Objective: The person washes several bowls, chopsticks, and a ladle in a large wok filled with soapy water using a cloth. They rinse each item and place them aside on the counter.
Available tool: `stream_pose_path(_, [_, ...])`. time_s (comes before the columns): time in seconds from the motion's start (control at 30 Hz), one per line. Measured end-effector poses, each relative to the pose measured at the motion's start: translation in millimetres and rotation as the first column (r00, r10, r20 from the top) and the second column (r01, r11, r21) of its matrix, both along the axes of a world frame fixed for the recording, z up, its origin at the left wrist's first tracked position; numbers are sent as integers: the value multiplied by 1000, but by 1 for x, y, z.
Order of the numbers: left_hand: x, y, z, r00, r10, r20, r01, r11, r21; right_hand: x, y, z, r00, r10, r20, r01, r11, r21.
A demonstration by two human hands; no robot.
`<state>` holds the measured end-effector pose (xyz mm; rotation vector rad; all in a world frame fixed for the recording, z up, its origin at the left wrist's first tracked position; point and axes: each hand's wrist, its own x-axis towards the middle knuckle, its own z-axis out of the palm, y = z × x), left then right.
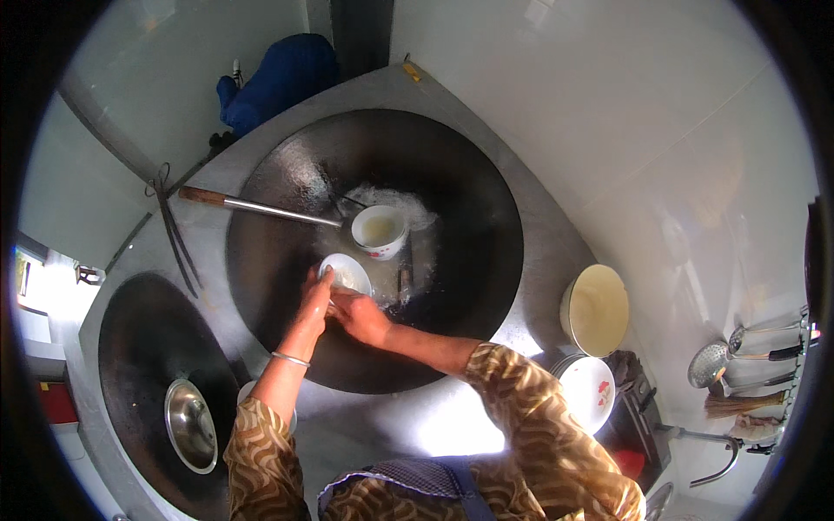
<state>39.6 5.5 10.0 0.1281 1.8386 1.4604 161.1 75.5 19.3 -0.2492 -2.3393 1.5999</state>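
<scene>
Over a large dark wok point(469, 273) set into the counter, my left hand point(317, 296) grips a small white bowl point(348, 273) with the thumb at its rim. The bowl is tilted, with its inside facing up. My right hand point(361, 318) presses against its near side, and its fingertips are partly hidden. Just beyond the hands, a white bowl with red flowers point(380, 231) stands in shallow foamy water point(423, 225) in the wok and holds cloudy liquid. A long wooden-handled metal utensil point(280, 211) rests across the wok's left rim, its far end at the water.
A second wok point(137, 338) at left holds a metal basin point(190, 426). Long tongs point(172, 228) lie between the woks. To the right are a cream enamel basin point(596, 312), stacked flowered plates point(586, 394) and a tap point(730, 446). Utensils, including a skimmer point(709, 365), hang on the wall.
</scene>
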Motion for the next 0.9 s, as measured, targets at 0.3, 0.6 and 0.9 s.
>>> stream_pose_path(0.3, [-16,-2,18,659,-460,-595,42,812,-582,16,88,-104,952,220,214,-296,477,827])
stream_pose_path(0.6, [13,25,8,601,-418,-681,18,859,-511,-25,47,-89,924,-168,343,250,946,-208])
stream_pose_path(0.9, [-21,-16,-1,906,-224,358,155,965,212,27,5,-15,977,214,-13,-186,874,449])
